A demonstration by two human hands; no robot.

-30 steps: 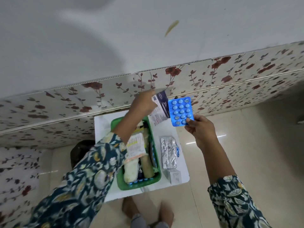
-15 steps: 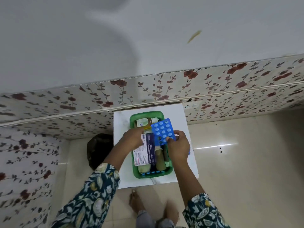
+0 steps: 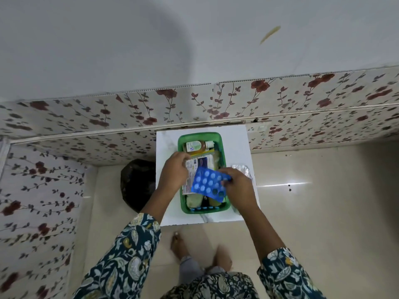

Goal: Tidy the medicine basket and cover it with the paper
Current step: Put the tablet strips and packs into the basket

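A green medicine basket [image 3: 181, 145] stands on a small white table [image 3: 166, 169]. An amber bottle [image 3: 197, 146] lies across its far end. My left hand [image 3: 173, 170] holds a white and dark blue medicine box [image 3: 199, 164] flat over the basket's middle. My right hand [image 3: 238, 187] grips a blue blister strip [image 3: 208, 183] by its right edge, lying over the box and the basket. More bottles and packs sit under them, mostly hidden. No paper cover is visible.
A silver blister strip [image 3: 243, 169] lies on the table right of the basket, partly behind my right hand. A black bag [image 3: 138, 184] sits on the floor left of the table. The floral-tiled wall [image 3: 216, 104] runs behind. My feet stand below the table's front edge.
Both hands have come down from raised in front of the wall to the basket, bringing the box and the blue strip onto it. The view has tilted downwards.
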